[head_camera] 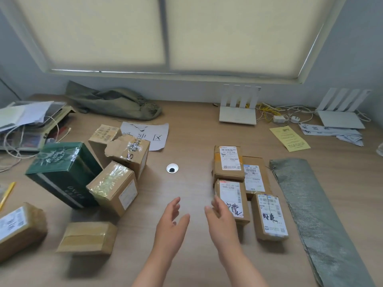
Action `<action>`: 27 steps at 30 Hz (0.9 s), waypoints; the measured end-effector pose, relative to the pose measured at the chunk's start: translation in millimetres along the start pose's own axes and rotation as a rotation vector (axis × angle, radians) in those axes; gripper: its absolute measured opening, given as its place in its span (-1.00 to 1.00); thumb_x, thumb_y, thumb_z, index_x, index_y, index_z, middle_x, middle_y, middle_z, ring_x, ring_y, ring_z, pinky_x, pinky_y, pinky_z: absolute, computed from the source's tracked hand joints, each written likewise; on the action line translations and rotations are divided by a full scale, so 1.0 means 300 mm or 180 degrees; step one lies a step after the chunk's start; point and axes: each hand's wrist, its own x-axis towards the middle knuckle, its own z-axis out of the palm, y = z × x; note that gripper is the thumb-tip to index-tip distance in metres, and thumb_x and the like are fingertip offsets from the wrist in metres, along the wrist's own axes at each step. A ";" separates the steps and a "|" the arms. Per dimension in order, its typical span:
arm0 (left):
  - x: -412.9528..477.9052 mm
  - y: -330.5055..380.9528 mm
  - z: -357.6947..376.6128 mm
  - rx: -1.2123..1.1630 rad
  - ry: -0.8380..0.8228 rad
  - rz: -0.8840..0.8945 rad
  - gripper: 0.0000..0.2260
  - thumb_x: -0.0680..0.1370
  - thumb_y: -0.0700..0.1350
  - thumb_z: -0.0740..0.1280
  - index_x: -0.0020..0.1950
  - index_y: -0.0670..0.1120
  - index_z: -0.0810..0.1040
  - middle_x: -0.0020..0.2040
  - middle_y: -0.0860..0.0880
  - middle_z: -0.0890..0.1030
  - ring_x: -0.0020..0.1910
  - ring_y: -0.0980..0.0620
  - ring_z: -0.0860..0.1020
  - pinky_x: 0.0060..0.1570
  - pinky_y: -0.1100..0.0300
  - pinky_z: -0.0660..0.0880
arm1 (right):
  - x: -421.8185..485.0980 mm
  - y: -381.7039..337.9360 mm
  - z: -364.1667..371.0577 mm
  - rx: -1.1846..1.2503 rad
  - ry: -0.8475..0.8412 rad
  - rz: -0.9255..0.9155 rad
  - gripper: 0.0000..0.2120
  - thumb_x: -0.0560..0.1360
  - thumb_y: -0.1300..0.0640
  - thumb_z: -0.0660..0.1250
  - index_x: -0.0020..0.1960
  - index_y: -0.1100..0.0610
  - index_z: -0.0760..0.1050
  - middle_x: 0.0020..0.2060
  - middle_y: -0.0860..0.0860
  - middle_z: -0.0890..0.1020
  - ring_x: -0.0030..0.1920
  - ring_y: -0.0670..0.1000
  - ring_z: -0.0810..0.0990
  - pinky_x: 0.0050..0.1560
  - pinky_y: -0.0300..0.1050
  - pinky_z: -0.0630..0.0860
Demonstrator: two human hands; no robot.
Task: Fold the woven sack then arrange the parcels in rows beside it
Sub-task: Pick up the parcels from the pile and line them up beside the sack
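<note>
- The long grey-green woven sack is lying folded into a flat strip at 3 o'clock on the wooden surface.
- Four labelled brown cardboard parcels are sitting in two rows just beside the sack's left edge.
- The left hand is hovering at 6 o'clock, its grip apart, fingers relaxed and holding nothing.
- The right hand is reaching with its grip apart by the left edge of the handwritten-label parcel. I cannot tell whether it is touching.
- At 9 o'clock, a dark green carton is crowding against a tape-wrapped brown box, with a torn cardboard box behind them.
- A flat taped brown parcel is lying at 7 o'clock.
- A round white cable grommet is sitting between the two clusters, and a white paper sign is lying beyond it.
- Along the far edge, an olive cloth bag is slumping at 11 o'clock and a white router is standing at 1 o'clock.
</note>
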 end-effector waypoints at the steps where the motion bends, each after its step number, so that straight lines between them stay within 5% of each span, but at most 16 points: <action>1: -0.005 0.005 -0.051 -0.0050 0.0051 0.0030 -0.56 0.58 -0.18 0.35 0.39 0.20 0.41 0.37 0.04 0.51 0.33 0.14 0.45 0.42 0.03 0.37 | -0.023 -0.016 0.047 0.0082 -0.0119 -0.0015 -0.48 0.59 0.11 0.30 0.52 0.01 0.29 0.40 -0.06 0.46 0.37 -0.08 0.45 0.35 -0.15 0.35; 9: 0.041 0.039 -0.454 -0.0300 0.0461 0.0308 -0.62 0.58 -0.22 0.37 0.27 0.20 0.48 0.28 0.10 0.55 0.35 0.11 0.48 0.35 0.10 0.41 | -0.100 -0.178 0.400 0.0232 -0.0775 -0.0166 -0.49 0.55 0.13 0.34 0.47 -0.04 0.34 0.32 -0.08 0.51 0.32 -0.11 0.48 0.26 -0.16 0.44; 14: 0.118 0.030 -0.700 -0.0210 0.0639 0.0345 -0.63 0.58 -0.15 0.37 0.37 0.10 0.49 0.31 0.09 0.55 0.33 0.09 0.48 0.24 0.16 0.42 | -0.111 -0.248 0.610 0.0220 -0.0809 -0.0136 -0.47 0.56 0.14 0.34 0.50 -0.02 0.32 0.34 -0.04 0.49 0.33 -0.06 0.48 0.35 -0.03 0.46; 19: 0.211 -0.010 -0.856 0.0092 0.0408 0.0266 -0.58 0.59 -0.05 0.37 0.43 0.13 0.41 0.22 0.15 0.53 0.19 0.17 0.48 -0.06 0.33 0.41 | -0.120 -0.283 0.785 0.0361 -0.0849 0.0089 -0.44 0.50 0.11 0.35 0.45 -0.16 0.34 0.32 -0.12 0.52 0.34 -0.07 0.47 0.19 -0.10 0.47; 24: 0.264 -0.068 -0.883 0.0339 0.0050 -0.0063 -0.31 0.57 0.01 0.39 0.61 0.06 0.12 0.50 0.04 0.35 0.46 -0.01 0.34 0.39 0.01 0.35 | -0.122 -0.261 0.869 0.0541 -0.0801 0.0302 -0.55 0.50 0.08 0.36 0.34 -0.22 0.44 0.26 -0.20 0.57 0.22 -0.14 0.54 0.02 -0.17 0.51; 27: 0.280 -0.096 -0.890 0.0333 -0.0006 -0.0072 -0.32 0.56 0.00 0.39 0.61 0.05 0.15 0.55 0.00 0.28 0.48 -0.01 0.32 0.41 0.03 0.31 | -0.129 -0.250 0.888 0.0730 -0.0781 0.0410 -0.68 0.56 0.14 0.32 0.14 -0.28 0.47 0.13 -0.23 0.59 0.16 -0.12 0.55 0.15 -0.01 0.52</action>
